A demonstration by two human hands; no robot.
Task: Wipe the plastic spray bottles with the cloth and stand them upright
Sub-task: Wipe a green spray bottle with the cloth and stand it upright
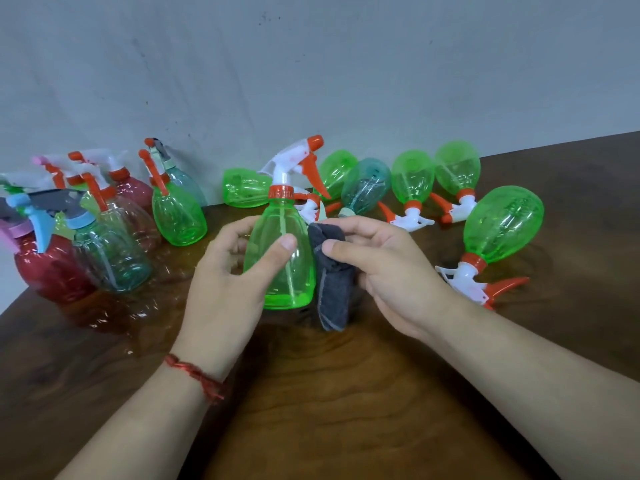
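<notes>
1. Dark brown wood-grain surface [346, 393], backed by a plain grey wall [311, 64].
2. Centre, upright: translucent green plastic spray bottle [282, 258] with orange collar and white-and-orange trigger head, base low over or on the surface; contact not discernible.
3. Left hand [228, 282]: fingers clenched around the bottle body, thumb across the front face, remaining fingers behind.
4. Left wrist: red braided thread bracelet [195, 375].
5. Right hand [384, 268]: fingers grasping a dark grey folded cloth [332, 292], thumb pressing it from the front.
6. Cloth position: touching the bottle's right side, lower end hanging down toward the surface.
7. Left of centre, upright: cluster of cleaned-side bottles [104, 230] in red, teal, clear and green, standing close together, partly blurred.
8. Within that cluster, nearest the held bottle: green upright bottle [178, 216].
9. Behind and right of centre, lying on their sides: row of green bottles and one teal bottle [367, 187], trigger heads mostly pointing toward the near edge.
10. Far right, well apart from the row: single green bottle lying down [502, 226], trigger head nearest the viewer.
</notes>
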